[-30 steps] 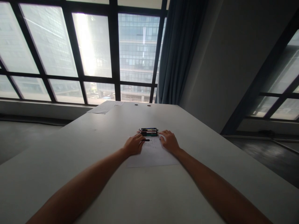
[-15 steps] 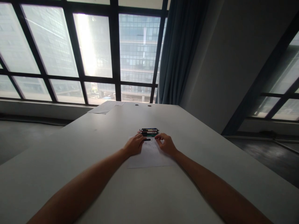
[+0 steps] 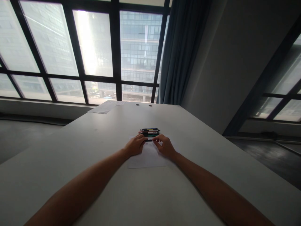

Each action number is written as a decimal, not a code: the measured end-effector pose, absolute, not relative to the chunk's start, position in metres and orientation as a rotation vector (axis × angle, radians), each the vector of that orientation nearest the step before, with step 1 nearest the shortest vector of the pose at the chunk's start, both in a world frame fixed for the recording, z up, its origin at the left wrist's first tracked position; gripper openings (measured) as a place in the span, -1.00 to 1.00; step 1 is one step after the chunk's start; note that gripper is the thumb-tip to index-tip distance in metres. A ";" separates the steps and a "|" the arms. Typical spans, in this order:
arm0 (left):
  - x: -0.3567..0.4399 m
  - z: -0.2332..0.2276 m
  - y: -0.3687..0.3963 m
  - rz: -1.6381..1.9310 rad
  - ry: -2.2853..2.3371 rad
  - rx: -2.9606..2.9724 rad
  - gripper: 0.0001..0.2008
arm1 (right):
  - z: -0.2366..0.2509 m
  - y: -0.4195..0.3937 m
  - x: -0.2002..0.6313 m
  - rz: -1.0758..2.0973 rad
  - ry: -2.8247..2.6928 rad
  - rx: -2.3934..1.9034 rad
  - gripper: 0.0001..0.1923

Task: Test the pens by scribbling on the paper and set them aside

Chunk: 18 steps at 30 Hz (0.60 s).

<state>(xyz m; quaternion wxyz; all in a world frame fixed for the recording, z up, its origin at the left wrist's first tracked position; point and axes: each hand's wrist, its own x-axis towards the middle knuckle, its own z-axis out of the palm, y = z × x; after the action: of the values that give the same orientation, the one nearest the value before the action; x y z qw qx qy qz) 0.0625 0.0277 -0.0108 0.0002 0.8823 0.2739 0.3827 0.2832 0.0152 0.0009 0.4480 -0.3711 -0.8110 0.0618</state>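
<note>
Far off on the left end of the table [image 3: 70,150], near the window, lie some loose papers [image 3: 103,108] that I leave alone. Closer in, my left hand [image 3: 134,146] rests on the sheet of paper [image 3: 147,158], its fingers curled around one end of a dark pen [image 3: 148,140] that lies flat across the top of the sheet. Just beyond it a small row of pens [image 3: 150,131] sits side by side on the table, nearly touching my fingertips. My right hand [image 3: 165,146] has its thumb and forefinger pinched toward the pen's other end; whether they actually grip it I cannot tell, it is too small to see. So my hands are close together, joined by that one pen. To do this well, I think I should keep the left grip steady, hold the pen level and low over the sheet, and work gently so the row behind is not knocked.
</note>
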 end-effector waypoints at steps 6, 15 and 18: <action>0.062 -0.011 0.028 1.177 0.836 2.772 -0.71 | 0.000 0.015 0.282 0.161 -2.000 -0.971 -0.89; 0.062 -0.009 0.026 1.153 0.822 2.760 -0.70 | 0.004 0.012 0.285 0.053 -2.169 -1.071 -0.85; 0.062 -0.008 0.025 1.127 0.826 2.779 -0.70 | 0.004 0.011 0.286 0.047 -2.212 -1.081 -0.91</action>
<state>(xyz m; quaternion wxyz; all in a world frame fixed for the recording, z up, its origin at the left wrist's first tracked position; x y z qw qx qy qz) 0.0618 0.0246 -0.0080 0.0155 0.8933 0.2654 0.3624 0.2861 0.0107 0.0043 0.3332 -0.4139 -0.8470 0.0178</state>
